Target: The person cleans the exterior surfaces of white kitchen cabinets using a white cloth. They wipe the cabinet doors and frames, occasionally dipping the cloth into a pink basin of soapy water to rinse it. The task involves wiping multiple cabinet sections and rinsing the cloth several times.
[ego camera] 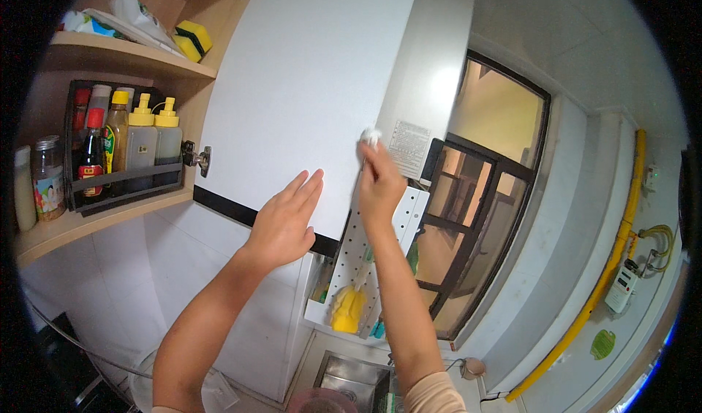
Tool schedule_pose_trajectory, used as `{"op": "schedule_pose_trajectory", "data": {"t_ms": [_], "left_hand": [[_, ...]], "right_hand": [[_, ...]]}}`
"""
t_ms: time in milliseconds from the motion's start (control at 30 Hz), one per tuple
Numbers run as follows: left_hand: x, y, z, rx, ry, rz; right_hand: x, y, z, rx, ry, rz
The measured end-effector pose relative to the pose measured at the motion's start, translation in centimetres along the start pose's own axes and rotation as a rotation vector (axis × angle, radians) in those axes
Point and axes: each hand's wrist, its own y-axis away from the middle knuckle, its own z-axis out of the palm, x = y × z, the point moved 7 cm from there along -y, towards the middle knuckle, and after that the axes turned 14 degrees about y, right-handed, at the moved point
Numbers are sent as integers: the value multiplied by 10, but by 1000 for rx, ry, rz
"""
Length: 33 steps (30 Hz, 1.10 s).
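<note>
A white cabinet door [296,84] stands swung out from a wooden cabinet, its metal hinge [204,161] showing at the left. My left hand [288,221] lies palm-down against the lower part of the door, fingers extended and holding nothing. At the door's right edge, my right hand [381,177] pinches a crumpled white wad [371,135], perhaps cloth or tissue. The wad is slightly blurred and seems to touch the door's edge. A black strip [227,207] runs along the door's bottom.
Left, a cabinet shelf [126,210] holds sauce bottles in a black rack [129,179]; a yellow sponge [193,39] lies above. Right are a metal panel [433,56], a window [493,155] and a yellow pipe [598,298]. Below are a perforated white rack [403,215] and a steel sink [354,374].
</note>
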Motion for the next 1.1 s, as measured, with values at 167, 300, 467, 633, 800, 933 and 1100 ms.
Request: {"op": "schedule_pose_trajectory", "data": {"t_ms": [167, 300, 467, 633, 800, 933, 1100], "left_hand": [[-1, 0, 0, -16, -23, -8], [-3, 1, 0, -6, 8, -9], [-2, -1, 0, -33, -9, -11], [-4, 1, 1, -18, -12, 4], [-6, 1, 2, -16, -20, 17], [-4, 1, -1, -10, -16, 14], [-5, 2, -3, -5, -15, 18]], "right_hand": [[-4, -40, 2, 7, 13, 13], [-7, -7, -1, 35, 75, -38], [1, -35, 5, 13, -77, 85], [-9, -8, 6, -104, -16, -7], [-18, 6, -7, -302, -98, 93], [-4, 10, -6, -326, -72, 182], [-6, 11, -10, -157, -210, 301]]}}
